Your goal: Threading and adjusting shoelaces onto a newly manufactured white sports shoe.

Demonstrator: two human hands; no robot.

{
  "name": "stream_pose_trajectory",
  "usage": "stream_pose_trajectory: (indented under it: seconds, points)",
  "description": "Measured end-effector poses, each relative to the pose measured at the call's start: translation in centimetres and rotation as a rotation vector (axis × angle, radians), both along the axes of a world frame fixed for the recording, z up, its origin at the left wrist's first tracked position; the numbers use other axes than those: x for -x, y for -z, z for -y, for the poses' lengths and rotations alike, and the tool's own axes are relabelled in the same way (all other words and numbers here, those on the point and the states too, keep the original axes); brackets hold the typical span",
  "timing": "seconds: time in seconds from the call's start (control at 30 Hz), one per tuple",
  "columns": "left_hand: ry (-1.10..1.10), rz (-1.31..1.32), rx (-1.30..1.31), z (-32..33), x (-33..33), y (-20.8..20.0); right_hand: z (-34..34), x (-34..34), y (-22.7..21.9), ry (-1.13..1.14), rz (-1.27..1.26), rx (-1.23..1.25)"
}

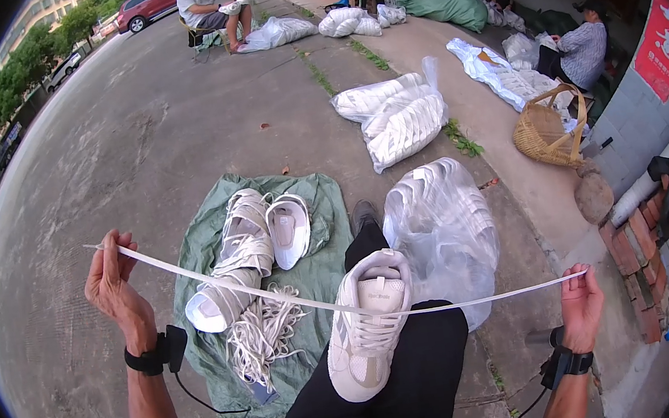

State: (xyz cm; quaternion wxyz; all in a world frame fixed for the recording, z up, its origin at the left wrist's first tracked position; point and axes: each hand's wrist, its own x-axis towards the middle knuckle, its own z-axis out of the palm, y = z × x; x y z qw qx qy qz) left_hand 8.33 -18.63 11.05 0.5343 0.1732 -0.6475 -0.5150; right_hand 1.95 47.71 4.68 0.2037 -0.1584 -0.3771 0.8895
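A white shoelace (279,302) is stretched between my two hands, sagging slightly across the front of a sneaker. My left hand (115,278), raised at the left, pinches it near one tip. At the right, my right hand (582,304) pinches the other end between thumb and fingers. The white and beige sneaker (368,330) rests on my dark-trousered lap, toe toward me, with lacing across its front. Past my left knee, a green woven sheet (313,203) carries a heap of loose white laces (262,335) and several white sneakers (242,241).
A clear plastic bag of white shoes (440,221) stands by my right leg, with more bagged shoes (398,117) farther off. A wicker basket (549,132) and stacked bricks (638,264) are at the right. Other people sit working beyond, among sacks (444,10).
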Motion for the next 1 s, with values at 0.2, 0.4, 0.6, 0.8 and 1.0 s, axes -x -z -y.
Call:
stream_pose_trajectory:
  seconds: [0.2, 0.4, 0.6, 0.8, 1.0]
  points:
    - [0.248, 0.125, -0.641, 1.8, 8.3, 5.4, 0.3, 2.3, -0.3, -0.242, -0.104, -0.011]
    - [0.573, 0.107, -0.862, 0.9, 7.3, 5.0, 8.8, 0.0, -1.7, -0.276, 0.073, -0.688]
    - [0.721, 0.317, -0.812, -2.5, 4.0, 5.6, 17.3, -2.0, -0.2, -0.569, 0.002, -1.007]
    - [0.799, 0.573, -0.657, -6.5, 2.9, 6.6, 21.3, -1.1, 0.2, -0.576, -0.269, -1.426]
    - [0.787, 0.731, -0.364, -9.6, 3.4, 8.4, 21.1, -1.2, 1.1, -0.579, -0.287, -1.529]
